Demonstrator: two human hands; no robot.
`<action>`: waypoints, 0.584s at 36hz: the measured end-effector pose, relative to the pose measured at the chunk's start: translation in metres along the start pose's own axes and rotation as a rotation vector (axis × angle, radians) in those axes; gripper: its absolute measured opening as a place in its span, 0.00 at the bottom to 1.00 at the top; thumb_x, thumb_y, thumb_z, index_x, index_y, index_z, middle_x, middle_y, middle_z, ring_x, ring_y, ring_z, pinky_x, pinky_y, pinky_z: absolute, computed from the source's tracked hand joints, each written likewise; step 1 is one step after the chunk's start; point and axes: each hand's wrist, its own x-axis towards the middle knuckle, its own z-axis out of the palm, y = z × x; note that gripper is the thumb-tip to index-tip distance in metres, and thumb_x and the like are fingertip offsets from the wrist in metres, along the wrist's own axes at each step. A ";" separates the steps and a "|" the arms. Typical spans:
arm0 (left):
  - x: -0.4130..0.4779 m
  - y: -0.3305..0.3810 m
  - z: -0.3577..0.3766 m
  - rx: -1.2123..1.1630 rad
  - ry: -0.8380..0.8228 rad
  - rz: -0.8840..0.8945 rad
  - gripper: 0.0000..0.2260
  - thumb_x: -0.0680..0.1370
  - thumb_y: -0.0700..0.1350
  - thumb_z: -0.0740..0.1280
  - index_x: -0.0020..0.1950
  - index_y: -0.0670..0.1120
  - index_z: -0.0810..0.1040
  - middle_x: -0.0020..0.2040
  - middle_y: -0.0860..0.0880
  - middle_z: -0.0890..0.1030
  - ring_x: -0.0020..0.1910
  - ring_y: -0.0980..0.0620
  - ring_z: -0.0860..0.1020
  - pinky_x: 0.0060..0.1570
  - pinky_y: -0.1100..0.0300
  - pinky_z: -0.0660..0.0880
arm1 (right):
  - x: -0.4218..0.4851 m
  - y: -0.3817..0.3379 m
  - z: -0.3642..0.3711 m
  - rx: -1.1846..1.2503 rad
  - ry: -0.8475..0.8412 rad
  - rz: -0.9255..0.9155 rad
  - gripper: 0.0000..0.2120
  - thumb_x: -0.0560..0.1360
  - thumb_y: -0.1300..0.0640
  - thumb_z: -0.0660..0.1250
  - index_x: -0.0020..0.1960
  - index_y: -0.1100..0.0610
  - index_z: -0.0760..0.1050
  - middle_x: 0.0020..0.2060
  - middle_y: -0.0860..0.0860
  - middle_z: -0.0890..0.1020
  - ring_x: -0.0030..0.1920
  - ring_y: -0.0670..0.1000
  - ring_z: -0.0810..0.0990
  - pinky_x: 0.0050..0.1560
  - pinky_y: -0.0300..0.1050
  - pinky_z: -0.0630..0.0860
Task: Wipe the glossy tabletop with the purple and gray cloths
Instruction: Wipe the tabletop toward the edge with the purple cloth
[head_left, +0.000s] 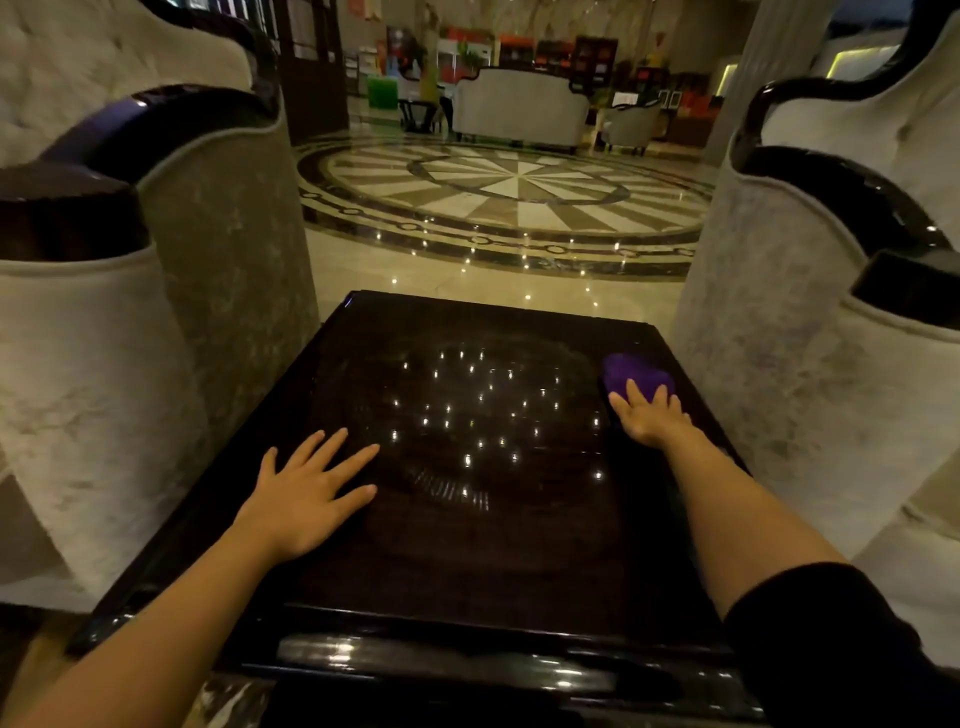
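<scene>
Polished marble floor (498, 192) with a round inlay spreads behind a dark glossy tabletop (467, 519), which sits between two pale upholstered armchairs (130, 364). Ceiling lights speckle its surface. Near the table's far right corner lies the purple cloth (631, 375), bunched under the fingertips of the right hand (649, 415); that hand is spread flat, pressing the cloth rather than clutching it, arm stretched forward with a black sleeve (831, 639) pushed up. Well apart, the left hand (306, 493) rests palm-down on the bare surface, fingers splayed, holding nothing.
</scene>
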 end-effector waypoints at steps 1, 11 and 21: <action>0.000 -0.001 -0.001 0.004 -0.002 -0.003 0.25 0.77 0.64 0.47 0.72 0.64 0.42 0.77 0.53 0.43 0.75 0.52 0.39 0.71 0.42 0.38 | 0.000 -0.001 -0.003 -0.008 -0.022 -0.014 0.28 0.78 0.40 0.43 0.74 0.48 0.41 0.75 0.60 0.42 0.74 0.62 0.42 0.72 0.59 0.44; -0.001 0.003 0.001 0.011 -0.007 -0.001 0.25 0.77 0.63 0.47 0.72 0.64 0.42 0.77 0.53 0.43 0.75 0.51 0.41 0.71 0.41 0.39 | -0.029 0.024 -0.033 -0.041 0.075 -0.218 0.26 0.79 0.46 0.45 0.74 0.51 0.42 0.75 0.58 0.47 0.75 0.61 0.46 0.74 0.59 0.49; -0.003 0.006 -0.004 0.047 -0.044 -0.011 0.25 0.78 0.62 0.46 0.72 0.62 0.40 0.77 0.51 0.41 0.75 0.50 0.40 0.71 0.41 0.40 | -0.082 0.056 -0.023 -0.057 0.082 -0.144 0.28 0.78 0.43 0.48 0.74 0.49 0.41 0.74 0.63 0.47 0.74 0.62 0.46 0.74 0.56 0.47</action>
